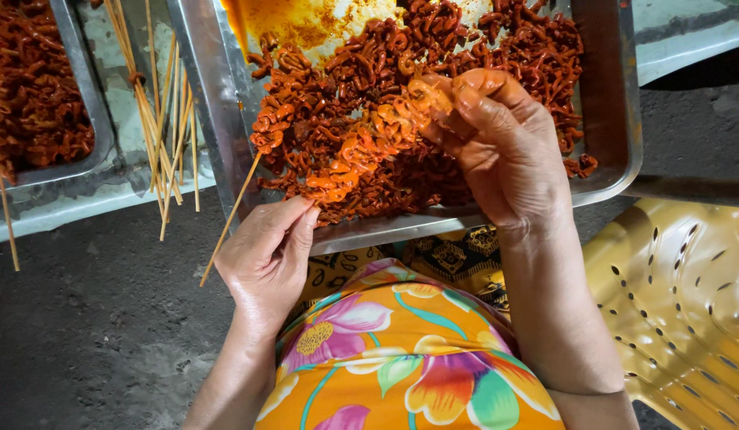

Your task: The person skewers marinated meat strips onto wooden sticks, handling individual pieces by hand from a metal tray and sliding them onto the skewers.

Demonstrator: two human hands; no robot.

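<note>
Over the steel tray [616, 95], both hands work at one bamboo skewer [230, 219]. The left hand [266, 259] is pinched closed around the stick near its lower part, thumb against curled fingers, tilting it up and to the right so its tip reaches into the tray. The right hand [501, 147] is closed on the loaded end, fingertips pressing a curl of meat [385, 131] at the top of the row, probably so the slippery pieces stay packed together along the stick. Most of the skewer's upper length is hidden under the threaded pieces; only the bare lower part shows, slanting down past the tray's rim.

Everything looks wet and oily. The marinated pieces [505, 48] are small, ridged and curled, red-orange, heaped in the tray, with a smear of orange sauce on the bare metal at the back. Spare skewers [158, 119], thin and pale, lie in a loose bundle between this tray and a second tray [86, 103] full of the same meat. A perforated yellow plastic chair [680, 302] stands at the right.
</note>
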